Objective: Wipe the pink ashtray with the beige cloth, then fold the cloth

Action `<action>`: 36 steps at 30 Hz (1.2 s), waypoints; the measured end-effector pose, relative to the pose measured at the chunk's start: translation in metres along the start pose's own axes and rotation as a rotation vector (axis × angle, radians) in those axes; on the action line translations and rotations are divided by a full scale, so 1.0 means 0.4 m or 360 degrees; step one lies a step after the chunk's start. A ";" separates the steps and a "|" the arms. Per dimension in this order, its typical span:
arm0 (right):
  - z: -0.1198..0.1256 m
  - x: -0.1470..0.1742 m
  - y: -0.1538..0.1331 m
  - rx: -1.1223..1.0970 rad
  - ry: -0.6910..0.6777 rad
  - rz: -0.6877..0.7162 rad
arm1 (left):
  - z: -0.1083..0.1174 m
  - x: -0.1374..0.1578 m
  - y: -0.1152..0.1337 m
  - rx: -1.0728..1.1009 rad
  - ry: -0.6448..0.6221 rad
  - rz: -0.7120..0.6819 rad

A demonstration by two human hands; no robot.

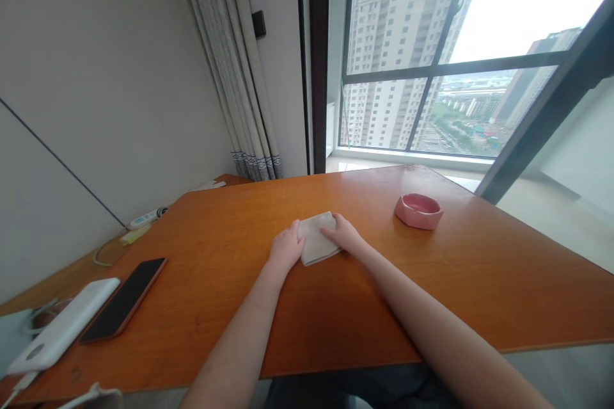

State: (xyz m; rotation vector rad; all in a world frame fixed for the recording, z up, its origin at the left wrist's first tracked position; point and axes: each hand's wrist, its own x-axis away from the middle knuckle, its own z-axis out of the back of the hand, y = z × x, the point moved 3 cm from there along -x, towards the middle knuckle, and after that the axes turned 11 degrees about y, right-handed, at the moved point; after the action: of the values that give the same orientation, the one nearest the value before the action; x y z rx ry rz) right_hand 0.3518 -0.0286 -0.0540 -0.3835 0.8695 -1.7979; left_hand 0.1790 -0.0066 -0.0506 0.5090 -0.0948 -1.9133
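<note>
A folded light grey-beige cloth point(316, 244) lies on the wooden table point(215, 306), in front of me near the middle. My left hand point(286, 248) grips its left edge, thumb on top. At the right edge, my right hand point(346, 235) holds the cloth with the thumb over its upper face and the fingers at the far corner. Parts of the fingers on both hands are hidden behind or under the cloth. Right of my right hand, standing apart from it, is a pink angular ashtray-like dish point(419, 211).
A black-screened phone point(123, 300) and a white power bank point(67, 326) with a cable lie at the table's left. Behind them are a white power strip point(144, 219) and cords by the wall. A grey curtain point(235, 44) and a large window point(432, 73) stand beyond the table.
</note>
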 end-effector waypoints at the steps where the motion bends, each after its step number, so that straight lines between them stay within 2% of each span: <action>1: 0.001 -0.003 0.000 -0.0119 -0.0010 -0.0019 | -0.001 0.000 0.003 0.0026 0.0001 -0.0024; 3: 0.020 -0.003 0.000 -0.0267 -0.0021 -0.0017 | -0.002 -0.002 0.005 0.0075 -0.0006 -0.0063; 5: 0.074 0.004 0.000 -0.0299 0.0072 0.0089 | -0.003 -0.005 0.005 0.0114 -0.0025 -0.0092; 8: 0.223 0.032 0.027 -0.0262 0.0435 0.0372 | -0.006 -0.008 0.005 0.0119 -0.0048 -0.0120; 10: 0.336 0.057 0.082 -0.0168 0.0691 0.0452 | -0.009 -0.010 0.006 0.0098 -0.0036 -0.0142; 12: 0.430 0.079 0.169 0.0020 0.0857 0.0363 | -0.011 -0.012 0.007 0.0088 -0.0019 -0.0154; 15: 0.496 0.099 0.324 0.0529 0.0793 -0.0025 | -0.016 -0.016 0.004 0.0091 -0.0019 -0.0141; 17: 0.499 0.108 0.410 0.0850 0.0634 -0.0288 | -0.017 -0.019 0.002 0.0097 -0.0021 -0.0144; 20: 0.488 0.117 0.475 0.1018 0.0508 -0.0383 | -0.018 -0.019 -0.002 0.0111 -0.0015 -0.0153; 23: 0.497 0.122 0.485 0.1085 0.0538 -0.0399 | -0.017 -0.017 -0.003 0.0125 -0.0001 -0.0158; 26: 0.512 0.119 0.459 0.1257 0.0550 -0.0490 | -0.018 -0.016 -0.001 0.0131 0.0006 -0.0158; 28: 0.502 0.109 0.403 0.1391 0.0625 -0.0399 | -0.019 -0.015 0.002 0.0127 0.0002 -0.0151; 30: 0.460 0.094 0.313 0.1400 0.0667 -0.0145 | -0.021 -0.014 0.005 0.0115 0.0000 -0.0141; 32: 0.382 0.077 0.203 0.1254 0.0505 0.0136 | -0.021 -0.013 0.006 0.0109 0.0011 -0.0134; 36: 0.173 0.061 -0.018 0.0896 0.0121 0.0643 | -0.021 -0.010 0.001 0.0152 0.0035 -0.0131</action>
State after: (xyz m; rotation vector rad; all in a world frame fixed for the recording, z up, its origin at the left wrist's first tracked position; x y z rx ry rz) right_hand 0.3804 -0.0756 -0.0052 0.2123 0.4175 -1.5952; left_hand 0.1837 -0.0015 -0.0568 0.6062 -0.1537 -1.9903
